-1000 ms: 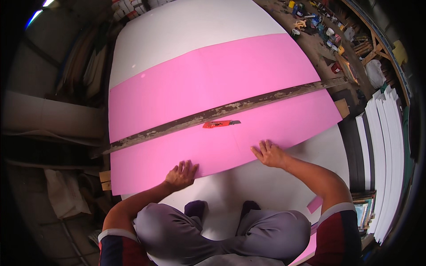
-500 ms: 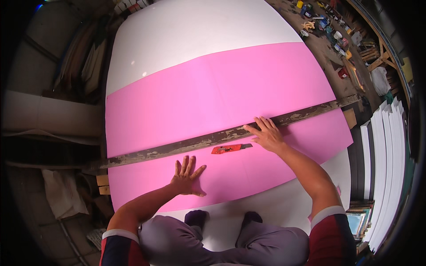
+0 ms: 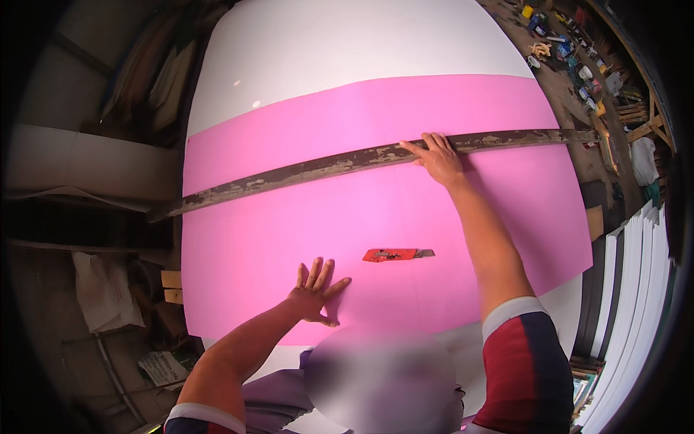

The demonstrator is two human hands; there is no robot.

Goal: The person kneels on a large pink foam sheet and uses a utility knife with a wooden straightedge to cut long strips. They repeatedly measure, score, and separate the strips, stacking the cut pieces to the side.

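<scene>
A large pink sheet lies flat in front of me. Across it runs a long, narrow bar with worn dark brown paint, sticking out past both side edges. My right hand rests on this bar right of its middle, fingers stretched over the top and thumb spread. My left hand is pressed flat on the near part of the pink sheet, fingers apart and holding nothing. Between the hands, nearer to me than the bar, lies a red utility knife, its blade end pointing right.
A white surface shows beyond the pink sheet. White strips stand stacked at the right. Paint pots and tools litter the floor at the far right. Boards lean at the left. A blurred patch covers part of my legs.
My right hand has moved away from me with the bar, which now lies farther up the pink sheet and at less of a slant. The left hand stays on the sheet.
</scene>
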